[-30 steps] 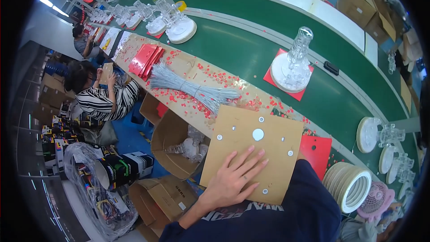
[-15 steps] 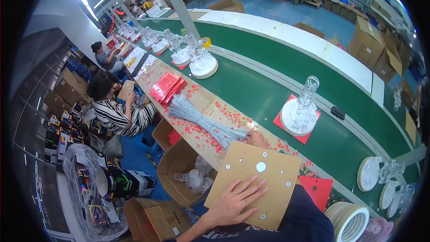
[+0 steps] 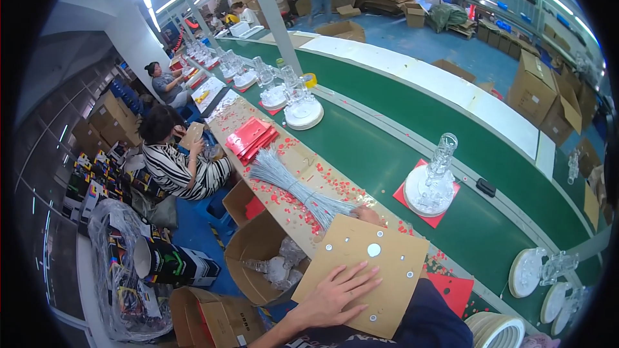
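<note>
A square tan cardboard sheet [image 3: 387, 283] with a round central hole and several small metal-rimmed holes lies tilted over my lap. My left hand [image 3: 342, 293] rests flat on it, fingers spread. Behind the sheet's far edge is my right hand [image 3: 369, 215], mostly hidden and blurred, at the near end of a bundle of thin grey wire ties [image 3: 300, 188]. Whether it grips any of them I cannot tell. The bundle is bound at its middle and lies on the long brown work surface [image 3: 290, 212], among scattered red and tan round punched bits.
Red sheets [image 3: 250, 138] are stacked beyond the wires; another red sheet [image 3: 451, 290] lies right of my lap. The green conveyor [image 3: 361, 148] carries clear plastic pieces on round white bases [image 3: 429, 190]. An open carton [image 3: 258, 267] stands at left, near a seated person in stripes [image 3: 184, 161].
The whole view has tilted up slightly, so the scene sits lower. My right hand has slipped further behind the cardboard sheet. My left hand stays flat on it.
</note>
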`<state>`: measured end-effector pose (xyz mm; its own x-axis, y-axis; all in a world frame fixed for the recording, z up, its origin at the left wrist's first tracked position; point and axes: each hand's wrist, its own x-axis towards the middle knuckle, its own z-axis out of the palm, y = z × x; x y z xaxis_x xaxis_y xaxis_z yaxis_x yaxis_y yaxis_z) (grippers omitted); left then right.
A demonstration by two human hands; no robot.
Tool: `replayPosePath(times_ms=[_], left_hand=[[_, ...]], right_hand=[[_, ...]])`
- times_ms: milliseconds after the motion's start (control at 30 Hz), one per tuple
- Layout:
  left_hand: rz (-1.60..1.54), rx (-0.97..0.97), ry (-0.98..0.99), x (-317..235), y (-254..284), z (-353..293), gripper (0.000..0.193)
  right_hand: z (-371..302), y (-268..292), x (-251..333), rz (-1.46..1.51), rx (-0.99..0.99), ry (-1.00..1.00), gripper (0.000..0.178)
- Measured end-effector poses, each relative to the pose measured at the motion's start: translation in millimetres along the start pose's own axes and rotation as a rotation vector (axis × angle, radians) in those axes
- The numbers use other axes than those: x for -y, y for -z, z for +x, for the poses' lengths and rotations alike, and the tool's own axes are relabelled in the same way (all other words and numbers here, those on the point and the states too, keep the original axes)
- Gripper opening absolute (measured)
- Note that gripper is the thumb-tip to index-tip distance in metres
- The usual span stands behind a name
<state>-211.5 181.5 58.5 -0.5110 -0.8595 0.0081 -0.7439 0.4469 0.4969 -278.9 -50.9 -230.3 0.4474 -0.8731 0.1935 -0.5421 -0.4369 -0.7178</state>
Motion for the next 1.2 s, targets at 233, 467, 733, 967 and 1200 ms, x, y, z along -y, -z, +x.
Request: replayPosePath(times_ms=[233,467,733,967,1200], left_hand=[[-0.024,-0.017,0.022,3.5,-0.6,6.2,0.061],[0.010,-0.002,-0.021,8.0,-0.5,9.4,0.058],[0.028,0.062,-0.038,-13.7,6.6,12.5,0.091],[0.072,-0.060,-0.171,-9.4,-2.8,14.3,0.081],[-0.017,-0.109,-0.284,-3.5,-13.8,18.3,0.067]], right_hand=[[13.8,-14.5,-16.3,-0.142,0.013,-0.083,0.017],[-2.4,-21.1,-50.3,0.626,-0.052,-0.428,0.026],[-154.7,-23.8,-93.3,0.881,-0.532,-0.592,0.025],[-213.7,197.0,-125.9,1.269,-1.276,-0.411,0.017],[-243.8,428.3,64.6,0.897,-1.350,0.206,0.007]])
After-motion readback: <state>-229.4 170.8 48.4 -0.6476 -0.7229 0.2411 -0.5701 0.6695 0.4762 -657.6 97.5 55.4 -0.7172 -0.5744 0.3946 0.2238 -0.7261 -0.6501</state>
